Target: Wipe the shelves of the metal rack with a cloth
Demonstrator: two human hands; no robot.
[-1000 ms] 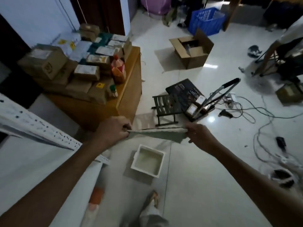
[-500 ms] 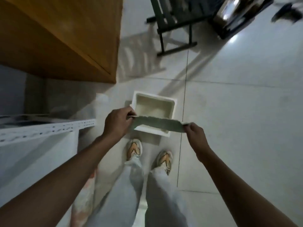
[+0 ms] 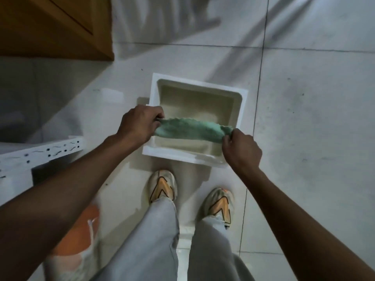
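A green cloth (image 3: 190, 129) is stretched into a roll between my two hands. My left hand (image 3: 140, 123) grips its left end and my right hand (image 3: 241, 150) grips its right end. The cloth hangs just above a white square tub (image 3: 197, 83) that stands on the tiled floor in front of my feet; the tub holds cloudy liquid. A corner of the white metal rack (image 3: 42, 151), with its perforated edge strip, juts in at the left, below and to the left of my left forearm.
A wooden cabinet (image 3: 50, 27) fills the top left corner. My two shoes (image 3: 162, 187) stand just behind the tub. An orange and white object (image 3: 79, 234) lies on the floor at lower left, beside my left leg. Pale floor tiles stretch to the right.
My view tipped from the room down to the floor. My hands brought the cloth down over the tub, and it now looks bunched and twisted instead of flat.
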